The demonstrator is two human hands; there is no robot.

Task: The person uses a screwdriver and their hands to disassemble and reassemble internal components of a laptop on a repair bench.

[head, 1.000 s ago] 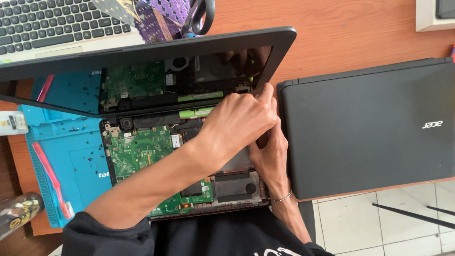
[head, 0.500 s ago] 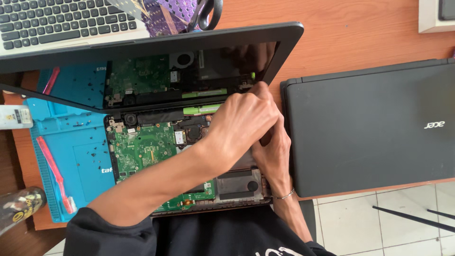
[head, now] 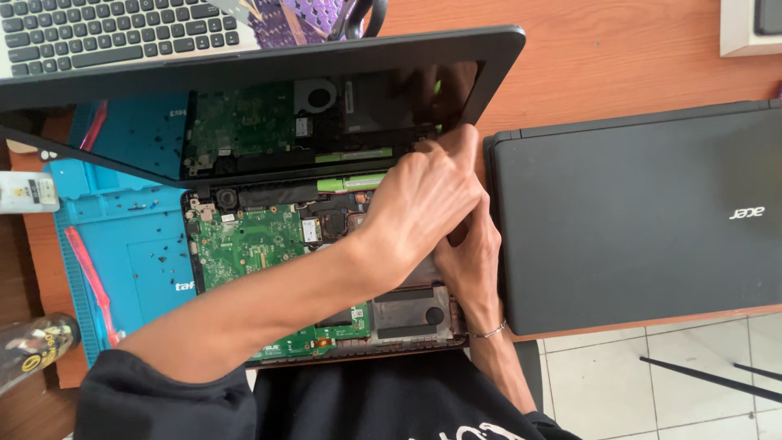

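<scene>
Laptop (head: 277,244) lid sits slightly lower now; both hands stay at hinge.

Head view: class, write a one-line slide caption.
Both hands, left over right, work at the hinge corner of an opened laptop on a blue mat.

A closed black laptop (head: 643,216) is seen at the right edge of the wooden desk (head: 619,65). A keyboard (head: 106,33) is placed along the far edge, at the left. A blue mat (head: 122,244) with a red tool (head: 94,281) is laid near the left edge, a bottle (head: 32,346) beside its near corner.
</scene>
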